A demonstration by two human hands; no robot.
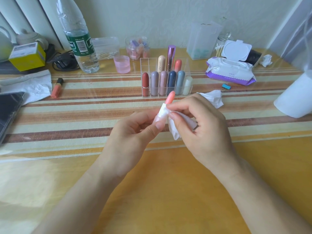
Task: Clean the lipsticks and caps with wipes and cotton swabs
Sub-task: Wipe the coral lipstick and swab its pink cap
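Lipstick point(169, 97) base invisible beneath wipe point(176, 130)

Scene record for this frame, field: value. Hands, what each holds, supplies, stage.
left hand: grips an uncapped lipstick by its tube, coral bullet pointing up and away
right hand: pinches a white wipe wrapped round the tube below the bullet
organizer: clear, upright capped lipsticks, six in front, three behind
wipes pack: lid open, back right
loose lipstick: orange, lying at left
crumpled wipe: beyond the right hand
stage: wiping the tube
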